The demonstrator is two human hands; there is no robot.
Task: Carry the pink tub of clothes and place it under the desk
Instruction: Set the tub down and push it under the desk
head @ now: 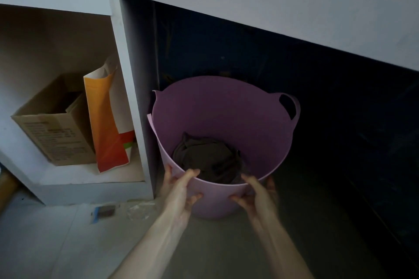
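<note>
The pink tub (217,111) stands on the floor at the mouth of the dark space under the white desk (272,7). Dark clothes (208,161) lie crumpled at its bottom. A handle loop (292,106) sticks out on its far right side. My left hand (181,188) grips the near rim on the left, thumb inside and fingers on the outer wall. On the near right, my right hand (256,195) holds the rim in the same way. Both forearms reach in from the bottom of the view.
The desk's white side panel (133,97) stands just left of the tub. In the cubby beyond it are a cardboard box (52,127) and an orange paper bag (108,124). Small litter and clear plastic (127,209) lie on the floor near the panel's foot.
</note>
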